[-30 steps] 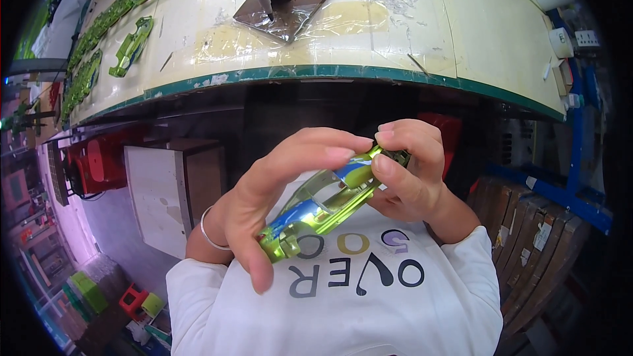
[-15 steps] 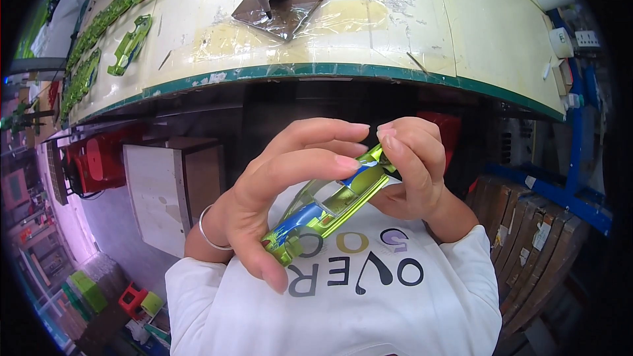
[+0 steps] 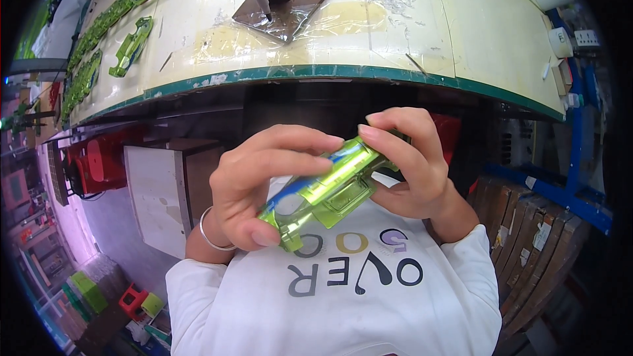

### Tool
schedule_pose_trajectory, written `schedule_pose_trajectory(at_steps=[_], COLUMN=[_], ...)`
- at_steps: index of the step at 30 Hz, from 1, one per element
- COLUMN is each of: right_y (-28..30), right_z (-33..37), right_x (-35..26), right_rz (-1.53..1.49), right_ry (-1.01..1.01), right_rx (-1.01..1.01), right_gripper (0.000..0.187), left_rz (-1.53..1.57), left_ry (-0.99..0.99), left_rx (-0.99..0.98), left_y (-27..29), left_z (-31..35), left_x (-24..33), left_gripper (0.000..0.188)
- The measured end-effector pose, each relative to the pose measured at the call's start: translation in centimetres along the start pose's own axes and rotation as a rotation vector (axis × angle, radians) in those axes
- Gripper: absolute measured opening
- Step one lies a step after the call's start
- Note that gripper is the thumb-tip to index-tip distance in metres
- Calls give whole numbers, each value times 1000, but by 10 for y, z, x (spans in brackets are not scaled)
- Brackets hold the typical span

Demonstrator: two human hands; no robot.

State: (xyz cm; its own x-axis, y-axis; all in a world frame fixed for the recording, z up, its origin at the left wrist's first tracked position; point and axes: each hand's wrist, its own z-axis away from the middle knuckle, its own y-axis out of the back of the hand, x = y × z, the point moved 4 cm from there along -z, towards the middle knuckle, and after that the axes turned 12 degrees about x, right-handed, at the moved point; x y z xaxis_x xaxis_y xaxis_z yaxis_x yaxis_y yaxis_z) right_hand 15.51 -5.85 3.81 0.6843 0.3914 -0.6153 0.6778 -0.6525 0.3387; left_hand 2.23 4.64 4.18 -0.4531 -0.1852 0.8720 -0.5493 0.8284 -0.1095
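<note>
- A person's two bare hands hold a shiny green shell [image 3: 337,179], shaped like a toy car body, in front of a white shirt [image 3: 330,320], off the near edge of a pale table [image 3: 488,46].
- Left hand [image 3: 254,181]: fingers bent over the shell's upper side, thumb against its lower left end, gripping it between them.
- Right hand [image 3: 409,161]: fingertips pressed on the upper right end; the thumb is partly hidden behind the shell, but the fingers appear closed on it.
- How far along: this shell looks to be mid-handling, in the hands and not set down. Whether any work on it is finished cannot be told.
- On the table at left, similar green parts lie in a long row [image 3: 109,23], with a single part [image 3: 134,46] just beside it; whether they are done or waiting is unclear.
- The shell tilts, right end higher. It is glossy yellow-green, with a blue band along the upper side, an opening near the left end and a framed rectangular panel below. Slight blur hides finer detail.
</note>
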Motion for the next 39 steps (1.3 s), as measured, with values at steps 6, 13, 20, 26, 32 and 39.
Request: schedule_pose_trajectory(at_steps=[6,13,20,26,32,39], right_y=[12,14,13,11,11,21], right_z=[-19,-27,-23,-20,-21,-29], right_x=[6,17,21,19,23,24], right_rz=[-83,-235,-284,-294,-300,-305], right_ry=[-242,-258,-365,-377,-377,-391], right_rx=[-282,-263,-256,-260,-248,-322], right_gripper=[56,70,72,72,71,38], left_rz=[172,345,353,357,331,341], left_ry=[531,746,779,780,776,740], left_rx=[146,209,205,180,184,128], left_y=[0,-8,-9,-7,-7,-8], left_z=[11,17,19,23,21,14], left_x=[-11,-18,-19,-19,-22,-25], left_gripper=[59,58,60,60,60,56])
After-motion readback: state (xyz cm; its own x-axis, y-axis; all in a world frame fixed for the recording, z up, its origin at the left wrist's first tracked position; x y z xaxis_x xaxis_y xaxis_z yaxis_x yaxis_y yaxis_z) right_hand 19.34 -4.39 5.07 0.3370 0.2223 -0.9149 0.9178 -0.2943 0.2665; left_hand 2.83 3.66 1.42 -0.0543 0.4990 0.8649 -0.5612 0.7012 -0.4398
